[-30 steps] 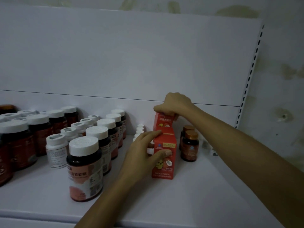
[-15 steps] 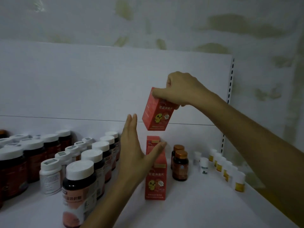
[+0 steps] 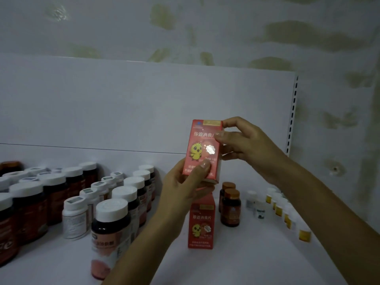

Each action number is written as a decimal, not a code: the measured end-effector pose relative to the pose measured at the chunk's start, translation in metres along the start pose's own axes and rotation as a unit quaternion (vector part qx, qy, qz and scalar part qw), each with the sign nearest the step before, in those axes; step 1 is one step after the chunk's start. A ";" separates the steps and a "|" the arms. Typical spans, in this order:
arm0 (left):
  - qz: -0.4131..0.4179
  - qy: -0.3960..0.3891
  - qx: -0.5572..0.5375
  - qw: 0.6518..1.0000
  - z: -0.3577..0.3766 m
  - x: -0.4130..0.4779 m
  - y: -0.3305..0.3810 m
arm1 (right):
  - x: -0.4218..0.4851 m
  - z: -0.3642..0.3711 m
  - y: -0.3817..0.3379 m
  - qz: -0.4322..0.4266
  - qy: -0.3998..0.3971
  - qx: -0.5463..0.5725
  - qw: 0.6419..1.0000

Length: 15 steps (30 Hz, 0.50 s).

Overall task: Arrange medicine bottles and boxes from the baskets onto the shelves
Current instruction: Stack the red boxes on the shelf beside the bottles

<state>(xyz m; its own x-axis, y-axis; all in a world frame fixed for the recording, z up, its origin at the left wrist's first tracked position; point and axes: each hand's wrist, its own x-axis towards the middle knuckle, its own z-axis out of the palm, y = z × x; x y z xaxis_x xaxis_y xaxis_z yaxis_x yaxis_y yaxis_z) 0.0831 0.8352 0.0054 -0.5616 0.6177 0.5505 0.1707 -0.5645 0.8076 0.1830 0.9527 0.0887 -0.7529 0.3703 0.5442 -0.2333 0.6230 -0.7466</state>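
A red medicine box (image 3: 202, 147) with a yellow chick on its front is held upright in the air above the shelf. My left hand (image 3: 185, 188) grips its lower end, thumb on the front face. My right hand (image 3: 244, 145) pinches its upper right edge. Directly below, a second red box (image 3: 201, 225) of the same kind stands on the white shelf (image 3: 236, 262); its top is hidden behind my left hand.
Several dark bottles with white caps (image 3: 112, 223) and small white bottles (image 3: 75, 218) fill the shelf's left half. Two brown bottles with copper caps (image 3: 230, 206) stand right of the standing box. A row of small white and yellow vials (image 3: 285, 214) runs along the right edge.
My right hand lifted one red box off the shelf and turned it upright. My left hand left the standing box and took hold of the lifted box's lower end.
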 end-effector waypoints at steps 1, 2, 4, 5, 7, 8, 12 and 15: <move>-0.004 0.001 -0.001 1.000 0.000 -0.002 0.000 | -0.002 0.002 0.002 -0.006 0.008 0.012 1.000; -0.010 -0.001 -0.007 1.000 0.001 -0.003 0.000 | -0.003 0.004 0.004 -0.016 0.018 0.023 0.999; -0.041 -0.017 -0.056 0.997 0.000 -0.006 -0.003 | -0.004 0.008 0.008 -0.038 0.042 0.056 0.997; -0.072 -0.037 -0.119 0.990 -0.002 -0.008 -0.005 | -0.004 0.009 0.010 -0.043 0.048 0.083 0.994; -0.150 -0.107 -0.276 0.943 -0.002 -0.013 -0.001 | -0.004 0.011 0.012 -0.040 0.035 0.169 0.984; -0.177 -0.130 -0.331 0.918 0.000 -0.016 0.002 | -0.004 0.012 0.014 -0.034 0.023 0.219 0.975; -0.131 -0.019 -0.327 0.936 0.008 -0.016 0.001 | -0.005 0.018 0.024 0.000 0.017 0.307 0.951; 0.019 0.065 -0.144 0.987 0.008 -0.014 0.001 | -0.012 0.022 0.029 0.009 0.003 0.299 0.954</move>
<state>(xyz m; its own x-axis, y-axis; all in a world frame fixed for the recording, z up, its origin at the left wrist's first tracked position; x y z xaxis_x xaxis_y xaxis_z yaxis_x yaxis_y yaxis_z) 0.0978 0.8307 0.0001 -0.6614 0.5287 0.5319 -0.0342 -0.7297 0.6829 0.1717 0.9513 0.0523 -0.7568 0.3828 0.5299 -0.5311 0.1126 -0.8398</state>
